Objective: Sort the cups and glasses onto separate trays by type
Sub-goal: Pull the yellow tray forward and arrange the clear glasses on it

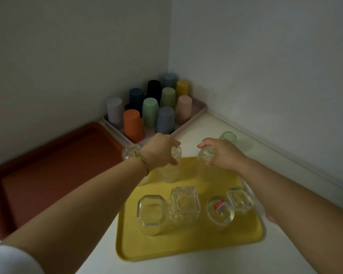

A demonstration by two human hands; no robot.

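Note:
A yellow tray (186, 246) lies in front of me with several clear glasses upside down on it, among them an octagonal glass (151, 213) and a cut-pattern glass (183, 205). My left hand (160, 150) grips the base of a tall clear glass (169, 171) at the tray's far edge. My right hand (222, 153) grips the base of another clear glass (204, 155) beside it. A pink tray (198, 109) in the corner holds several coloured plastic cups upside down, such as an orange cup (133, 125). One pale green cup (229, 137) stands alone on the counter.
A brown-red tray (48, 175) lies at the left against the wall. Another clear glass (130, 152) stands between it and the yellow tray, partly behind my left wrist. Two walls meet behind the pink tray. The white counter (206, 125) runs along the right wall.

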